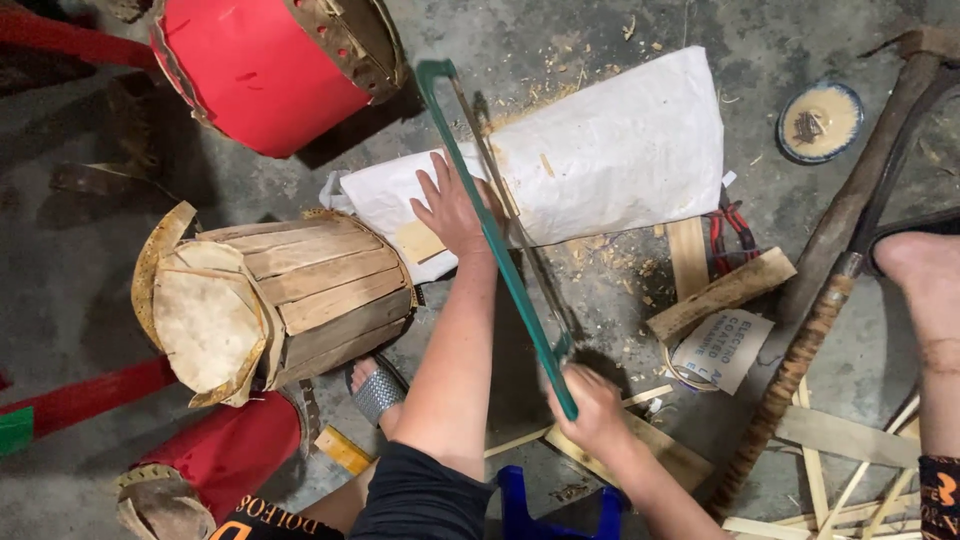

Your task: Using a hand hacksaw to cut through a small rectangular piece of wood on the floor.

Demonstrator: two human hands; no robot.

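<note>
From the head camera we see our left hand (452, 207) pressing flat with spread fingers on a thin wooden strip (421, 240) that lies on a white sack (610, 150) on the concrete floor (70, 280). Our right hand (590, 408) is clenched around the handle of a green hacksaw (495, 235), whose blade crosses beside the left hand. A bare wooden drum (290, 295) lies near on the left, and a red drum (265, 70) above it.

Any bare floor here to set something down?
Bare concrete lies top right, between the white paper sack and the round tin lid, and at far left beside the unpainted wooden drum. Crowded: lower right, with wood strips and a long hammer handle, and around the green-framed hacksaw.
</note>
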